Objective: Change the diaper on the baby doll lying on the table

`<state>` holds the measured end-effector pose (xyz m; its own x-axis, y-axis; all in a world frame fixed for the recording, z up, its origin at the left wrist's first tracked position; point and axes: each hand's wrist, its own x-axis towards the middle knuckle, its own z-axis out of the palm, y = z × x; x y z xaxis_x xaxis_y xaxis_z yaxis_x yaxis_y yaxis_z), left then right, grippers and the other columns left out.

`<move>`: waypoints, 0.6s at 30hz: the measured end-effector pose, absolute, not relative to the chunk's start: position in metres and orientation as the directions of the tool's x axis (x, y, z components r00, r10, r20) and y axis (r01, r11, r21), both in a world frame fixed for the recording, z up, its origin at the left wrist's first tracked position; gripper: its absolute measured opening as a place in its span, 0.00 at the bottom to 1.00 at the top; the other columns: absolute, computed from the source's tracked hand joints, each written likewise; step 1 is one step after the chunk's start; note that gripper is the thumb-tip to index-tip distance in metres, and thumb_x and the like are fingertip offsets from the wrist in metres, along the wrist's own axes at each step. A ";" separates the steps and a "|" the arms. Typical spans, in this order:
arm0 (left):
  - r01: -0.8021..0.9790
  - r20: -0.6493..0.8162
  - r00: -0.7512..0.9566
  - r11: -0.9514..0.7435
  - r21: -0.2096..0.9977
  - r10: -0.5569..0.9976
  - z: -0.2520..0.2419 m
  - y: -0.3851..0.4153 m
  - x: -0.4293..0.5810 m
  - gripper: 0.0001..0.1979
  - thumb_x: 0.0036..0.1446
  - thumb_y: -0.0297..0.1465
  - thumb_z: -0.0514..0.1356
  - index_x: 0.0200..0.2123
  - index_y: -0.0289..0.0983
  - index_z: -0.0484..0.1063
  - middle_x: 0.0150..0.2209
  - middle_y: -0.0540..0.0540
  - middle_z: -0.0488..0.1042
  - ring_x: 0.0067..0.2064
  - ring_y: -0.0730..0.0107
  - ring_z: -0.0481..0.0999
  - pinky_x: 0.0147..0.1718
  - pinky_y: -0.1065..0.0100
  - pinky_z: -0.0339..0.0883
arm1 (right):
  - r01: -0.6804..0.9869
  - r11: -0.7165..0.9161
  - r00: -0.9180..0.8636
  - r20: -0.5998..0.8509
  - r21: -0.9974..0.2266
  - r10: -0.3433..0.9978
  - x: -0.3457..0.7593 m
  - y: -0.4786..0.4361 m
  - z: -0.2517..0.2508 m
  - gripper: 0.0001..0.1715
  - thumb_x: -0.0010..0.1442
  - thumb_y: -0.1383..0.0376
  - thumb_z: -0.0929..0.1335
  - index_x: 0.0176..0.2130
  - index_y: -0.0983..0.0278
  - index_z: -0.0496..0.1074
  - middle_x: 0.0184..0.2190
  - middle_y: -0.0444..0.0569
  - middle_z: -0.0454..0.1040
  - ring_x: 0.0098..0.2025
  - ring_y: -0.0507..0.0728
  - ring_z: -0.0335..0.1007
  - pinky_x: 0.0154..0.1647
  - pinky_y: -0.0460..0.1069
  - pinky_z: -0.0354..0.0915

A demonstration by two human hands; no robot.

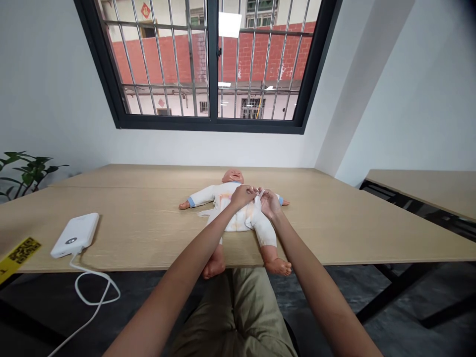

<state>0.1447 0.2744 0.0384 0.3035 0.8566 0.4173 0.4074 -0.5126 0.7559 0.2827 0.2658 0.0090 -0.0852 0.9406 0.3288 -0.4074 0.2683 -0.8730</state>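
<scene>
A baby doll (233, 176) lies on its back on the table, head toward the window and feet at the front edge. It wears a white suit with blue cuffs and a white diaper (238, 225) around its hips. My left hand (243, 196) reaches over the doll's belly, fingers pinched together by a white strip (259, 197) at the waist's right side. My right hand (270, 203) grips that strip from the right, its fingers curled. Another white flap (204, 213) sticks out from the doll's left-hand side in view. My fingers partly hide the strip.
A white power bank (76, 234) with a white cable (97, 292) lies at the table's left, near a yellow label (18, 258). A plant (29, 173) stands at far left. Beyond the wooden table (345, 218) is a barred window (212, 64); another table (427, 191) stands right.
</scene>
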 end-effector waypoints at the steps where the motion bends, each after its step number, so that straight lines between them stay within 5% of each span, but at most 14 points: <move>1: 0.435 0.414 0.293 -0.506 0.745 0.862 0.039 0.274 0.145 0.06 0.51 0.29 0.60 0.25 0.34 0.75 0.27 0.47 0.78 0.31 0.69 0.75 0.32 0.71 0.64 | -0.448 0.236 -0.098 0.310 -0.862 0.946 0.282 0.264 0.010 0.10 0.44 0.56 0.68 0.25 0.58 0.65 0.34 0.51 0.76 0.47 0.65 0.69 0.45 0.60 0.68; 12: 0.583 0.455 0.296 -0.537 0.610 0.840 0.035 0.275 0.149 0.04 0.47 0.25 0.60 0.30 0.36 0.74 0.31 0.46 0.78 0.33 0.66 0.74 0.33 0.69 0.62 | -0.602 0.128 -0.127 0.253 -0.788 0.959 0.282 0.265 0.010 0.11 0.41 0.59 0.71 0.26 0.59 0.67 0.38 0.48 0.76 0.48 0.64 0.69 0.48 0.59 0.68; 18: 0.492 0.489 0.483 -0.687 0.535 0.726 0.044 0.259 0.136 0.06 0.48 0.23 0.59 0.28 0.36 0.74 0.32 0.48 0.77 0.36 0.67 0.74 0.36 0.70 0.63 | -0.618 0.130 -0.130 0.263 -0.775 0.956 0.280 0.260 0.014 0.13 0.43 0.61 0.73 0.29 0.58 0.67 0.32 0.43 0.73 0.36 0.57 0.69 0.43 0.53 0.68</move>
<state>0.1363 0.2589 0.0439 0.4826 0.7265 0.4892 0.4922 -0.6870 0.5346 0.2804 0.2596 0.0135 -0.1296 0.9559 0.2634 -0.6184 0.1298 -0.7751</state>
